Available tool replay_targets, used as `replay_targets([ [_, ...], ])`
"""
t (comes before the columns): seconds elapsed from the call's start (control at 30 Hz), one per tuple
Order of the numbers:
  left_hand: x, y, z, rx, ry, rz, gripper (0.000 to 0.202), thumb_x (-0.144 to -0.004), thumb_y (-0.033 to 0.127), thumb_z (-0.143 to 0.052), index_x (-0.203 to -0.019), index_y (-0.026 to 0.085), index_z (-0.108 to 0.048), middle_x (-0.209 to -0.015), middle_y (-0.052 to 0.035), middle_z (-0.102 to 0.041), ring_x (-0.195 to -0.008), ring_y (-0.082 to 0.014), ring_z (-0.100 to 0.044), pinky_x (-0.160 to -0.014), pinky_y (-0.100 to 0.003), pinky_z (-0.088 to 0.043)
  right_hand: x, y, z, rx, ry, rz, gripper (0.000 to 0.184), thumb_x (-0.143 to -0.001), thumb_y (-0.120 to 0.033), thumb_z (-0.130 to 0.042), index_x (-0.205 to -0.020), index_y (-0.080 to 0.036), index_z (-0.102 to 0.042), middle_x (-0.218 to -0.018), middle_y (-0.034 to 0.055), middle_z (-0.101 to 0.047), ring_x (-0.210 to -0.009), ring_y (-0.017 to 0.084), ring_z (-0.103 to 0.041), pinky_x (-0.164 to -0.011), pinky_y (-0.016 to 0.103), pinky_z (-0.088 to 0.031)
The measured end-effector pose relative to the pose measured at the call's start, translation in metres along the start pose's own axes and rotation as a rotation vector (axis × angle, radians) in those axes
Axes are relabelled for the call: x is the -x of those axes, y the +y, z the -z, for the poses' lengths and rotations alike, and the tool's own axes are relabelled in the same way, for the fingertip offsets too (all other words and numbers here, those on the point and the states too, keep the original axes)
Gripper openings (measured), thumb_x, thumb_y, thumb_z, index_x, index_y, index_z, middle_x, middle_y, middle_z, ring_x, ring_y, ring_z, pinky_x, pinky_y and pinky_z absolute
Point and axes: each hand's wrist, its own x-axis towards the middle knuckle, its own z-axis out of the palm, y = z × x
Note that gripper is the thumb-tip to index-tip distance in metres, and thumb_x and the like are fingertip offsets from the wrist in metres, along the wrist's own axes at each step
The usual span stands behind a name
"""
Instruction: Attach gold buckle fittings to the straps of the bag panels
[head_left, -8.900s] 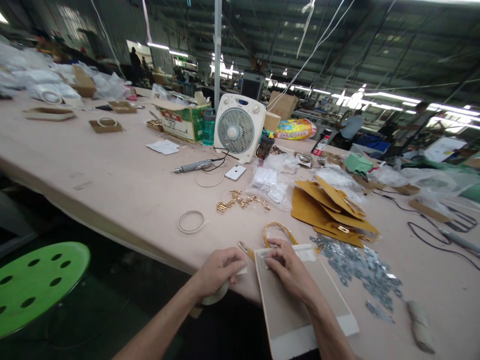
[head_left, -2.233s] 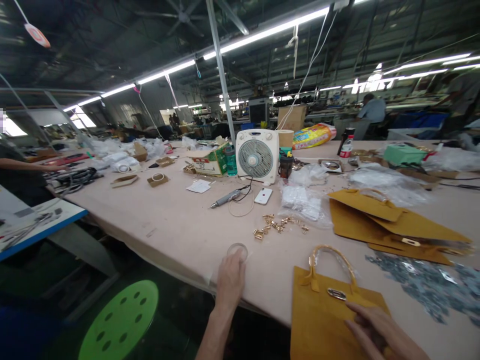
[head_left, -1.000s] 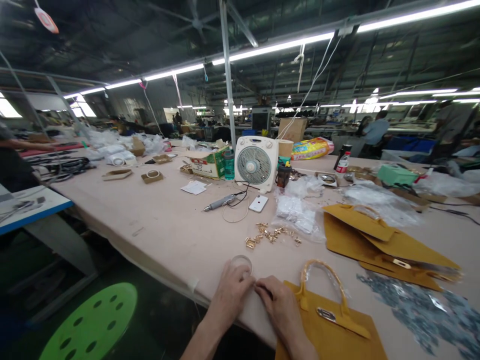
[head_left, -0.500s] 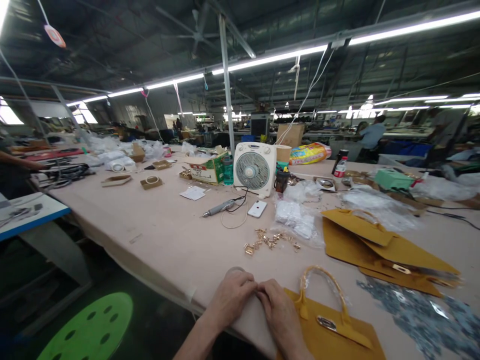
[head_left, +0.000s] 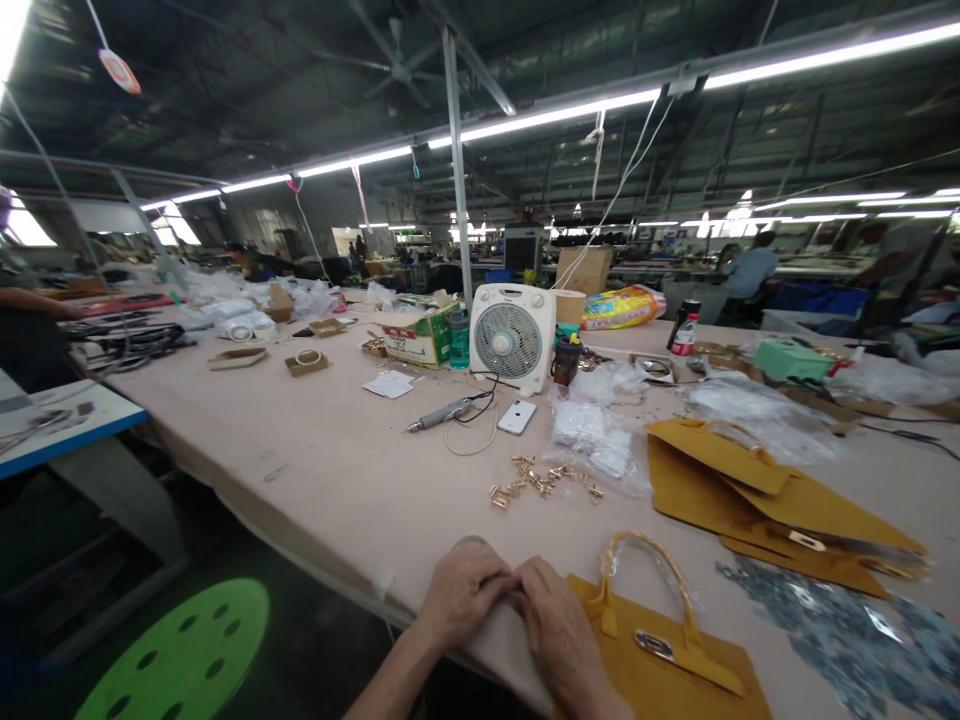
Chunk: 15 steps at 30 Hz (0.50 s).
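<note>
At the table's near edge, my left hand (head_left: 466, 592) and my right hand (head_left: 551, 620) meet with curled fingertips pinched together. Whatever lies between the fingers is too small or hidden to make out. Just behind the left hand, a round rim (head_left: 472, 541) peeks out, mostly covered. A mustard-yellow handbag (head_left: 675, 655) lies flat beside my right hand, its handle wrapped in clear plastic and a metal clasp on its front. Beyond the hands, small gold metal fittings (head_left: 544, 480) are scattered on the cloth.
An electric screwdriver (head_left: 442, 414), a white phone (head_left: 517, 417) and a box fan (head_left: 511, 338) stand or lie further back. More yellow bag pieces (head_left: 750, 490) and a pile of small plastic-wrapped parts (head_left: 862, 620) are to the right. A green stool (head_left: 180, 650) stands lower left.
The fingers of both hands have shifted slightly against each other, still pinched at the same place. The whole view has moved a little; the objects on the table stay put.
</note>
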Motion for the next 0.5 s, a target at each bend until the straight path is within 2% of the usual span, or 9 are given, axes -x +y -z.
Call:
replay_targets([
  [0.1, -0.003, -0.003, -0.003, -0.017, 0.035, 0.050, 0.017, -0.097, 0.021, -0.061, -0.088, 0.025, -0.075, -0.089, -0.0010, -0.076, -0.089, -0.0194, -0.068, -0.079, -0.031, -0.050, 0.000, -0.004, 0.001, -0.076, -0.025, 0.102, 0.023, -0.098, -0.011, -0.045, -0.090, -0.024, -0.061, -0.092, 0.0029, -0.065, -0.085, 0.020, -0.062, -0.077, 0.030, -0.049],
  [0.17, -0.007, -0.009, -0.001, -0.072, 0.034, 0.025, 0.017, -0.097, 0.021, -0.061, -0.090, 0.026, -0.075, -0.091, -0.0019, -0.075, -0.090, -0.0196, -0.068, -0.080, -0.031, -0.050, 0.000, -0.003, 0.005, -0.188, 0.033, 0.088, 0.023, -0.102, -0.018, -0.044, -0.090, -0.024, -0.062, -0.091, 0.0035, -0.065, -0.086, 0.020, -0.063, -0.078, 0.029, -0.050],
  [0.27, -0.014, -0.026, 0.014, -0.172, -0.012, -0.084, 0.022, -0.101, 0.025, -0.056, -0.092, 0.026, -0.077, -0.089, -0.0039, -0.074, -0.089, -0.0197, -0.067, -0.078, -0.030, -0.051, 0.000, 0.007, 0.014, -0.360, 0.241, -0.106, 0.021, -0.104, -0.035, -0.051, -0.092, -0.024, -0.064, -0.089, 0.0039, -0.065, -0.084, 0.021, -0.064, -0.076, 0.029, -0.053],
  [0.37, -0.020, -0.049, 0.039, -0.235, -0.043, -0.174, 0.028, -0.103, 0.028, -0.051, -0.094, 0.027, -0.078, -0.085, -0.0050, -0.072, -0.086, -0.0195, -0.067, -0.080, -0.029, -0.052, 0.001, 0.020, 0.020, -0.489, 0.447, -0.335, 0.029, -0.098, -0.051, -0.061, -0.099, -0.023, -0.066, -0.082, 0.0023, -0.065, -0.072, 0.020, -0.063, -0.066, 0.029, -0.055],
  [0.47, -0.023, -0.072, 0.062, -0.254, -0.039, -0.207, 0.028, -0.104, 0.031, -0.050, -0.106, 0.030, -0.078, -0.090, -0.0044, -0.075, -0.086, -0.0191, -0.069, -0.083, -0.030, -0.054, 0.002, 0.025, 0.021, -0.583, 0.488, -0.401, 0.036, -0.091, -0.058, -0.067, -0.100, -0.022, -0.068, -0.075, 0.0012, -0.063, -0.066, 0.020, -0.062, -0.060, 0.028, -0.055],
  [0.5, -0.023, -0.079, 0.068, -0.262, 0.007, -0.189, 0.027, -0.103, 0.033, -0.051, -0.110, 0.033, -0.077, -0.094, -0.0032, -0.077, -0.086, -0.0187, -0.069, -0.084, -0.029, -0.055, 0.002, 0.024, 0.021, -0.599, 0.475, -0.398, 0.037, -0.090, -0.058, -0.068, -0.098, -0.022, -0.068, -0.073, 0.0008, -0.062, -0.065, 0.020, -0.061, -0.059, 0.028, -0.054],
])
